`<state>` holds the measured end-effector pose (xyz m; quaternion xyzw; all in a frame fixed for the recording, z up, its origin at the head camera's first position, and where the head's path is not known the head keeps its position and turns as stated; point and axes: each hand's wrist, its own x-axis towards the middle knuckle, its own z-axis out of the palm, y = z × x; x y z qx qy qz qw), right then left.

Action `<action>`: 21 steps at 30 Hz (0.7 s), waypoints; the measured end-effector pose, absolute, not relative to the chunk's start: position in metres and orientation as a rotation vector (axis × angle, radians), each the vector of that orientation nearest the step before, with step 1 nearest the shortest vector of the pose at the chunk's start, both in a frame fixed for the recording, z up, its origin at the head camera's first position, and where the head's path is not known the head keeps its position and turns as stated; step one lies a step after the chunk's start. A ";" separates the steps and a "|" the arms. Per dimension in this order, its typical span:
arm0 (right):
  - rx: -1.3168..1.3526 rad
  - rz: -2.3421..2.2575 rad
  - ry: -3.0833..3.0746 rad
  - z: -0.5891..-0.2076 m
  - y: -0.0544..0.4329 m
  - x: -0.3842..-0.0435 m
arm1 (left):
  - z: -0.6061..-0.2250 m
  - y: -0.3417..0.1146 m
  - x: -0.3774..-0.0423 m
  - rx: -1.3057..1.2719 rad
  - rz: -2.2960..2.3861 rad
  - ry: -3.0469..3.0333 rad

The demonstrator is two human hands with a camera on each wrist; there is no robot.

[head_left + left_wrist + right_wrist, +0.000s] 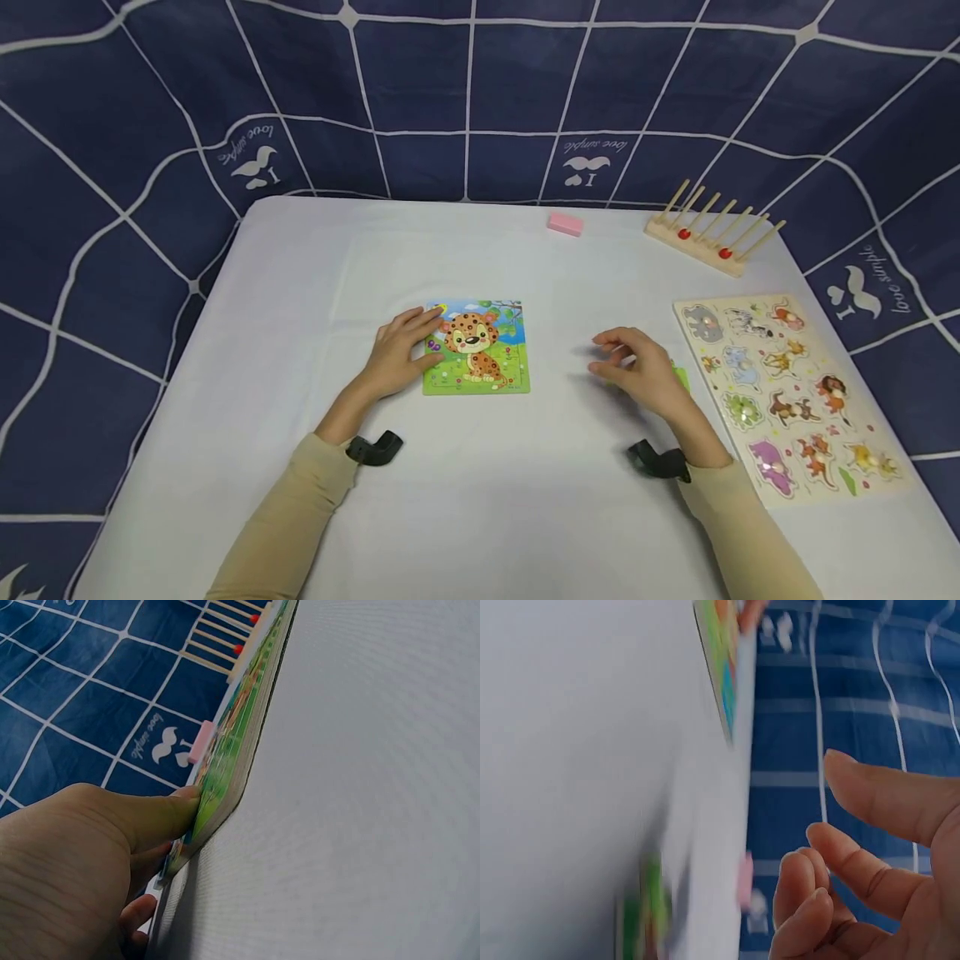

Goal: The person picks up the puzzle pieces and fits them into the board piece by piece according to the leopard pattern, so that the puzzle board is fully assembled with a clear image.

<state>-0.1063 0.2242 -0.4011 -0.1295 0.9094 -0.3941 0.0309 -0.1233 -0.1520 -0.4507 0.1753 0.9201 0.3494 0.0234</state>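
A square leopard puzzle (480, 350) lies flat on the white table, its picture showing a spotted cub on green grass. My left hand (401, 354) rests on its left side, thumb and fingertips touching the board near the edge. In the left wrist view the thumb presses on the green face of the puzzle (232, 750). To the right, my right hand (633, 367) hovers over the table with loosely bent fingers and nothing between them. Under that hand is a green flat piece (681, 377), mostly hidden in the head view and blurred in the right wrist view.
An animal knob puzzle board (712, 367) lies at the right, near my right forearm. Behind it stands a wooden peg rack (693, 246) with upright sticks and red beads. A pink block (566, 224) sits by the back edge. Blue checked cloth (420, 92) hangs around the table.
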 end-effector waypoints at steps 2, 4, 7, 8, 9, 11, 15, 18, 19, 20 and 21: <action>-0.336 -1.228 2.831 -0.400 0.243 -0.102 | -0.451 -0.152 -0.123 0.545 1.085 2.844; -0.264 -1.227 2.854 -0.398 0.260 -0.099 | -0.451 -0.152 -0.123 0.547 1.090 2.843; -0.151 -1.222 2.865 -0.394 0.279 -0.094 | -0.451 -0.152 -0.123 0.552 1.097 2.841; -0.117 -1.225 2.864 -0.393 0.284 -0.093 | -0.451 -0.152 -0.123 0.553 1.096 2.844; -0.091 -1.230 2.860 -0.393 0.288 -0.092 | -0.451 -0.152 -0.123 0.555 1.096 2.845; -0.052 -1.240 2.855 -0.395 0.294 -0.091 | -0.450 -0.152 -0.122 0.554 1.094 2.847; -0.027 -1.264 2.838 -0.398 0.298 -0.091 | -0.450 -0.151 -0.122 0.553 1.095 2.844; -0.034 -1.276 2.833 -0.401 0.298 -0.092 | -0.450 -0.151 -0.122 0.553 1.093 2.845; -0.037 -1.282 2.829 -0.402 0.298 -0.092 | -0.450 -0.151 -0.122 0.552 1.093 2.844; -0.040 -1.292 2.822 -0.404 0.298 -0.093 | -0.450 -0.152 -0.123 0.553 1.092 2.845; -0.047 -1.296 2.818 -0.405 0.298 -0.093 | -0.451 -0.152 -0.122 0.552 1.089 2.847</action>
